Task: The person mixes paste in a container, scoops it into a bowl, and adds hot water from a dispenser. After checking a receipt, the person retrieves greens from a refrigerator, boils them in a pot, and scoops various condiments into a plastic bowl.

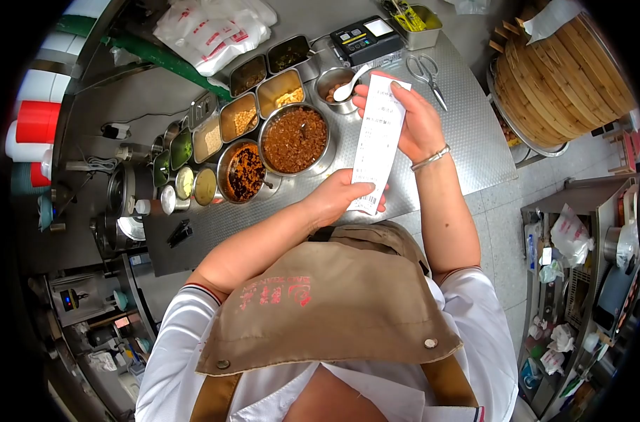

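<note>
A long white printed receipt [378, 144] is held up at a slight tilt over the metal counter. My left hand [340, 194] pinches its lower end, thumb on the front and fingers behind. Around its upper end, my right hand [417, 119] is closed, with a silver bracelet on the wrist. Just left of the receipt stand a big round pot of reddish-brown minced filling [294, 139] and a small metal bowl [327, 84] with a white spoon [349, 84] in it. Farther left is a bowl of orange and black sauce [242, 172].
Metal containers of toppings [238, 118] line the counter [404, 183]. Scissors [429, 79] lie beyond my right hand, near a black device [366, 40]. Bamboo steamers [562, 77] are stacked at the far right, above a shelf unit [580, 197]. White plastic bags [211, 32] sit at the top left.
</note>
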Action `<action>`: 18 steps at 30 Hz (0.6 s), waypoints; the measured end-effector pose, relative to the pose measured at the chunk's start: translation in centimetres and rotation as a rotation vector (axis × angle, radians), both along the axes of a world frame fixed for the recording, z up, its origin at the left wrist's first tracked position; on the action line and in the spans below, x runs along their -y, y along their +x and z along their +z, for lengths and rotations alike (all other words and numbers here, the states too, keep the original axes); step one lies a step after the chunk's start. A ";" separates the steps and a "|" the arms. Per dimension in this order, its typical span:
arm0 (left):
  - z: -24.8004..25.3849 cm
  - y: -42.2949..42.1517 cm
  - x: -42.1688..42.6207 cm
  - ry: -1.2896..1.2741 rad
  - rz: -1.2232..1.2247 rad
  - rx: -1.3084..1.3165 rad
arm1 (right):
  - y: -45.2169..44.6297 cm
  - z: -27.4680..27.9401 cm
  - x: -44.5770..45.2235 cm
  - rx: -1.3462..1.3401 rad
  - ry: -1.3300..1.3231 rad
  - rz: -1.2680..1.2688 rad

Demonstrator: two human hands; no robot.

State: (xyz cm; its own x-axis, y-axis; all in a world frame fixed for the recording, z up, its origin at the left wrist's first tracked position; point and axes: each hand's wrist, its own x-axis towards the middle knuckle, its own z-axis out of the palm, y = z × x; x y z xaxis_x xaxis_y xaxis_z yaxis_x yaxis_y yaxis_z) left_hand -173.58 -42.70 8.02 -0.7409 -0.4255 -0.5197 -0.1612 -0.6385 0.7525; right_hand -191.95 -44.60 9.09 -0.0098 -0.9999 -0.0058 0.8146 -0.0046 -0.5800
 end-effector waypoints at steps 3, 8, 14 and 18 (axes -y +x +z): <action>0.0 0.1 0.0 0.014 -0.002 0.001 | 0.2 0.0 0.0 0.018 0.005 -0.004; 0.2 0.1 0.0 0.026 0.011 0.025 | 0.5 -0.1 0.2 -0.009 0.021 -0.017; -0.9 -0.1 0.4 0.025 -0.010 0.029 | 0.6 -0.7 0.5 0.007 0.142 -0.094; -2.5 -0.6 0.4 0.090 0.020 0.029 | -0.3 -4.1 1.5 0.182 0.035 0.057</action>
State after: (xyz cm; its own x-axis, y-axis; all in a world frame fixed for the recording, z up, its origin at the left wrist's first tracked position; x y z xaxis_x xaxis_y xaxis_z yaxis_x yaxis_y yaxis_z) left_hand -174.21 -43.10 5.48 -0.7168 -0.3904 -0.5777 -0.1686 -0.7070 0.6869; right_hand -192.21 -46.07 4.95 0.0513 -0.9980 -0.0374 0.9044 0.0623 -0.4220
